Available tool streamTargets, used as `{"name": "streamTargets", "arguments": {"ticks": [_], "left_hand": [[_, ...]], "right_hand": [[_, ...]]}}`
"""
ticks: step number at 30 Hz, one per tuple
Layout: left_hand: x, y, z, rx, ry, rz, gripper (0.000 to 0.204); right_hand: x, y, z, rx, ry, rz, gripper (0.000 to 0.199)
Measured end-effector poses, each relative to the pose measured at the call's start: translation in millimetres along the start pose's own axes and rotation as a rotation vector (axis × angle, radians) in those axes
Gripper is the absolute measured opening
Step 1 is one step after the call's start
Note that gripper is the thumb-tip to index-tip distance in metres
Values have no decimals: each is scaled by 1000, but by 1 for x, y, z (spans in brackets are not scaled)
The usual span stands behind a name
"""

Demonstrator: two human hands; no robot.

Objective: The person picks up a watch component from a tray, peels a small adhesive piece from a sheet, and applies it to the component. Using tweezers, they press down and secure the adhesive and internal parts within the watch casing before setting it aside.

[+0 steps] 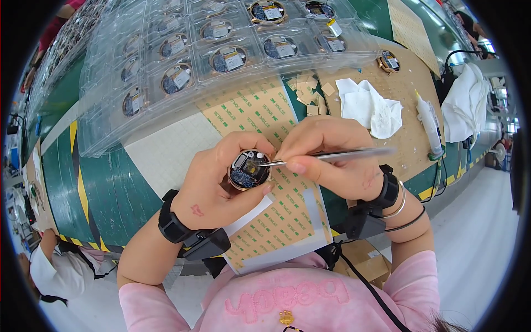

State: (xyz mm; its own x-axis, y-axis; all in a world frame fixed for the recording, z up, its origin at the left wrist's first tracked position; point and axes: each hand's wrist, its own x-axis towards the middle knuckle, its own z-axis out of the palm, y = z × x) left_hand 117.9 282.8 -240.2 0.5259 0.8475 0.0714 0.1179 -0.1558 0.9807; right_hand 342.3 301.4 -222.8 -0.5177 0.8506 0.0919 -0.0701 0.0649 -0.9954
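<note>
My left hand (213, 180) is closed around the rim of a round watch case (250, 169), its open inside turned up. A dark circuit board with small metal and blue parts shows in the case. In my right hand (329, 155) I pinch a pair of metal tweezers (348, 154). Their tip points left and reaches in over the circuit board; whether it grips a part is too small to tell. Under both hands lies a tan adhesive sheet (287, 221) with green print, partly over a white sheet (171, 149).
Clear plastic trays (196, 91) with several round watch cases stand at the back. To the right are small tan squares (307, 91), a white cloth (368, 108), another watch case (389, 62) and a white glue gun (428, 124) with its cable, on brown board (406, 83).
</note>
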Motion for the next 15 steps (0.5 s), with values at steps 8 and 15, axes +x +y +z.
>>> {"name": "streamTargets", "arguments": {"ticks": [8,15], "left_hand": [[-5,-11,-3,-53,54,-40,42],[-6,-20,-1,-30,91,-23,42]], "right_hand": [[5,10,9,-522,-4,-399,19],[4,17,15,-594,27,-428,22]]}}
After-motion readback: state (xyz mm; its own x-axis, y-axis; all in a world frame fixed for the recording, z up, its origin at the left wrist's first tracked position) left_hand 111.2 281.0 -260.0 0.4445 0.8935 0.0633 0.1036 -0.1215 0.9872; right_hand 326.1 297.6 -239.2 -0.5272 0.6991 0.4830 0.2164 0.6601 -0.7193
